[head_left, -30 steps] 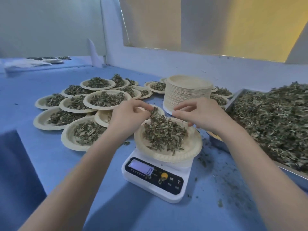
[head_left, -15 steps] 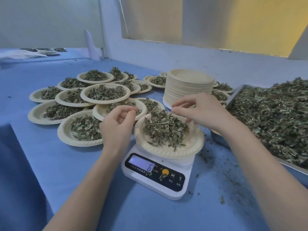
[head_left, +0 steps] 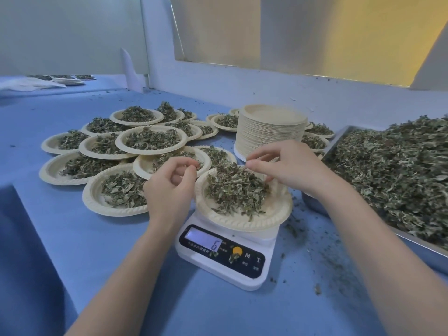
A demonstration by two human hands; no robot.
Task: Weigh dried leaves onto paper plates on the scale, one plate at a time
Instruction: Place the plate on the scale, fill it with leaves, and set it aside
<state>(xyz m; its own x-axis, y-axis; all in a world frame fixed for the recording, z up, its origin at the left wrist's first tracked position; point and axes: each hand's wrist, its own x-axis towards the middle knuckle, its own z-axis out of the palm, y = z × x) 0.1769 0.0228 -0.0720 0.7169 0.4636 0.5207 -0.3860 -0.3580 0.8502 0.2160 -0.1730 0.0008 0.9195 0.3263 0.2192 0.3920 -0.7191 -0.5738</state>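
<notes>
Blue cloth covers the whole work table (head_left: 72, 238), running back to a pale wall and a window sill under a yellowish pane. Big on the right, a metal tray (head_left: 339, 139) is heaped with loose dried leaves (head_left: 400, 170). To the left spreads a cluster of filled plates (head_left: 150, 141), overlapping one another, and behind the action rises a tall stack of empty paper plates (head_left: 271, 132). Front and centre sits the white scale (head_left: 225, 258), its display showing a 6, with a paper plate (head_left: 242, 219) on top carrying its own heap of leaves (head_left: 235, 187). Crumbs of leaf are scattered over the cloth right of the scale.

Now the hands: the right hand (head_left: 288, 166) hovers over the plate's far edge, thumb and fingers curled toward a pinch, though whether a leaf is between them I cannot tell. The left hand (head_left: 169, 187) is just beside the plate's left rim, fingers curled in, nothing seen in them.

Compared with half a second ago, barely anything has changed: the reading was 6 then too, and both hands hold nearly the same spots.
</notes>
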